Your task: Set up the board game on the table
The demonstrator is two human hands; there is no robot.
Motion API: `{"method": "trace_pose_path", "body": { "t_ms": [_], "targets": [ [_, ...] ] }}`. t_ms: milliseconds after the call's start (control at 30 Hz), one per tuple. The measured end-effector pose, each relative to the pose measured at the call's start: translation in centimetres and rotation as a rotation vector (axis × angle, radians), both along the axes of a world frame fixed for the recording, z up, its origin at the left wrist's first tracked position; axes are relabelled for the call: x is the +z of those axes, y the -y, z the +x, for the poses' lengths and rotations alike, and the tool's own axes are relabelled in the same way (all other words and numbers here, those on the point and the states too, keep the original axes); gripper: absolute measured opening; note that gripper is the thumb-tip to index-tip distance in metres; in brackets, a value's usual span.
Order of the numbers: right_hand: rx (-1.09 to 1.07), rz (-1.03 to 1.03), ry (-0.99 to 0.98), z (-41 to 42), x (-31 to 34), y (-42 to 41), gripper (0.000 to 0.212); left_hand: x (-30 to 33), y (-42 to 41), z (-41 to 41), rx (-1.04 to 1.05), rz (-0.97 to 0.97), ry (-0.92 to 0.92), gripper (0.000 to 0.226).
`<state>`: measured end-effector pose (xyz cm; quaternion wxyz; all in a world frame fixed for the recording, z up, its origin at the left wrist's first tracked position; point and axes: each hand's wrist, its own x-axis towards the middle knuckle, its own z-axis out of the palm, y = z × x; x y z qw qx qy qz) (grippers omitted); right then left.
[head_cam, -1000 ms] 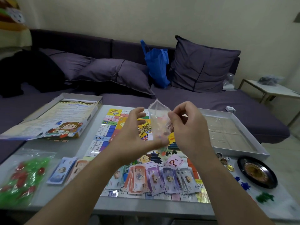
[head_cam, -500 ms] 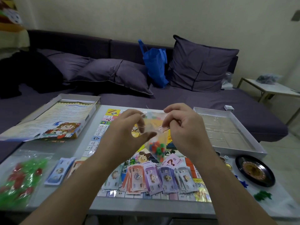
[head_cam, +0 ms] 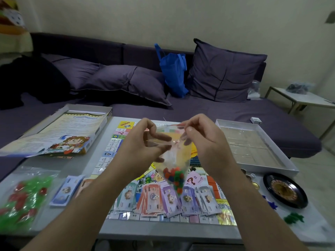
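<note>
Bag (head_cam: 172, 160) mouth (seemingly parted) pinched by fingers (head_cam: 188, 128).

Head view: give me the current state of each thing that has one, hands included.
Small clear bag: held up over the board, colored pieces bunched at its bottom.
Left hand: pinches the bag's top.
Right hand: pinches the bag's top.
Game board: unfolded flat on the table.
Play money: fanned out on the board's near edge.
Box tray: open.
Bag of green and red pieces: lying flat.
</note>
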<state>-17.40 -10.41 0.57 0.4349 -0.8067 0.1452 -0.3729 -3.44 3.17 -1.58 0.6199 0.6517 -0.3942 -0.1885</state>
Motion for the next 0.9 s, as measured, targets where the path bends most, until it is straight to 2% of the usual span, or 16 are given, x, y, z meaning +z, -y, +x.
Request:
{"method": "trace_pose_path", "body": {
  "t_ms": [100, 133, 200, 233, 300, 367, 533, 633, 700, 733, 900],
  "targets": [
    [-0.102, 0.230, 0.071, 0.7, -1.2, 0.7, 0.015, 0.1, 0.3, 0.2, 0.060, -0.098, -0.138, 0.037],
    [-0.165, 0.330, 0.036, 1.0, -1.9, 1.0, 0.018, 0.2, 0.4, 0.4, 0.077, -0.139, -0.189, 0.037],
    [-0.206, 0.619, -0.158, 1.6, -3.6, 1.4, 0.036, 0.3, 0.7, 0.6, 0.092, -0.238, -0.291, 0.038],
    [-0.166, 0.807, -0.252, 1.7, -4.4, 1.5, 0.050, 0.4, 0.9, 0.7, 0.091, -0.287, -0.331, 0.040],
    [0.019, 1.175, -0.297, 1.7, -5.4, 1.3, 0.075, 0.3, 1.5, 0.8, 0.082, -0.356, -0.392, 0.043],
    [0.181, 1.323, -0.196, 1.8, -5.8, 1.4, 0.080, -0.2, 2.3, 1.0, 0.082, -0.379, -0.434, 0.044],
    [0.067, 1.380, -0.002, 2.8, -6.1, 3.3, 0.050, -1.8, 5.0, 2.1, 0.024, -0.378, -0.508, 0.041],
    [-0.016, 1.369, 0.088, 2.4, -6.2, 5.4, 0.035, -3.3, 6.8, 2.4, 0.029, -0.231, -0.409, 0.034],
    [-0.110, 1.278, 0.123, 1.5, -5.8, 7.0, 0.018, -4.1, 8.0, 2.4, 0.044, -0.041, -0.281, 0.025],
    [-0.179, 1.199, 0.118, 1.0, -5.5, 8.0, 0.017, -4.4, 8.5, 2.3, 0.044, 0.042, -0.247, 0.023],
    [-0.522, 0.840, 0.013, -1.8, -5.8, 12.5, 0.007, -5.8, 11.0, 0.7, -0.076, 0.248, -0.266, 0.025]
  ]
}}
